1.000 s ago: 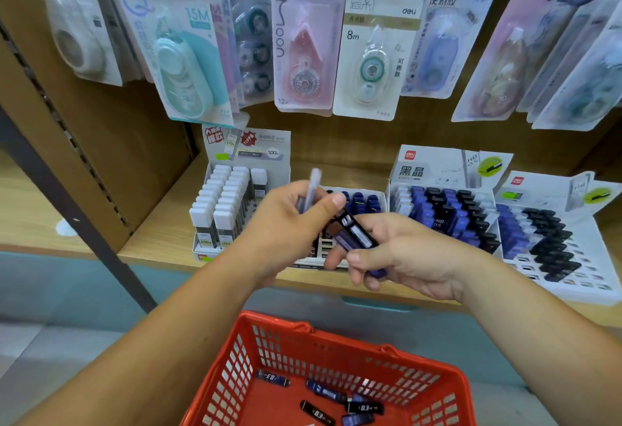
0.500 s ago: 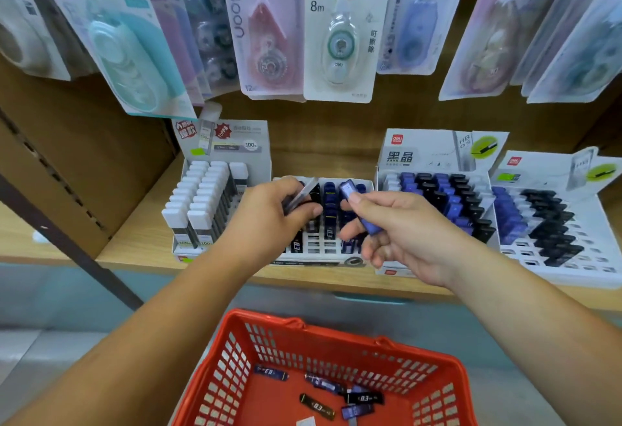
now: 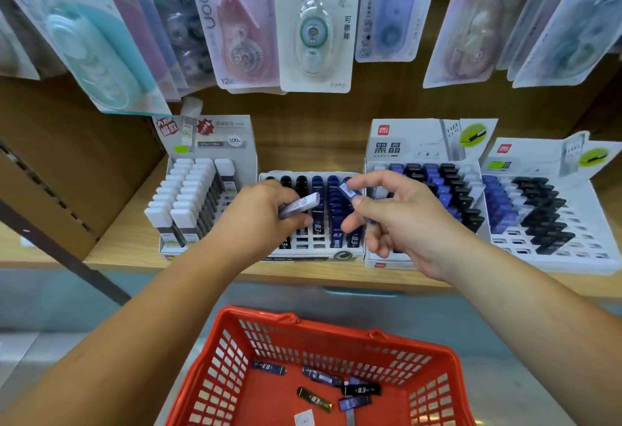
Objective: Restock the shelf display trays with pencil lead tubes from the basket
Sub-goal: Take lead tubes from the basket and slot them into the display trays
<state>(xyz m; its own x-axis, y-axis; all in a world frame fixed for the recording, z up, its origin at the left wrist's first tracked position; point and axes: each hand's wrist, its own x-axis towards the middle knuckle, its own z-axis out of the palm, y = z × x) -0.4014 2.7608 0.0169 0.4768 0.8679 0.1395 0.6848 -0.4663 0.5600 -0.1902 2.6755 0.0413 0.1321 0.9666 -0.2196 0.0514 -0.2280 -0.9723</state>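
My left hand (image 3: 266,213) grips a grey-capped lead tube (image 3: 301,206) marked HB 0.5, held flat over the middle display tray (image 3: 346,254). My right hand (image 3: 400,220) pinches a blue lead tube (image 3: 350,192) between thumb and forefinger, just above the tray's right columns. That tray holds black and blue tubes upright in slots. Below, a red basket (image 3: 215,358) holds several loose lead tubes (image 3: 323,377) on its bottom.
A white-capped tube tray (image 3: 168,247) stands to the left, two more trays (image 3: 380,262) (image 3: 572,257) with blue and black tubes to the right. Correction-tape packs (image 3: 313,22) hang above the wooden shelf (image 3: 111,250). A dark upright post (image 3: 60,250) runs at left.
Both hands moved forward over the middle tray. The left hand's tube tipped from upright to flat. The right hand now shows one blue tube pinched at its fingertips.
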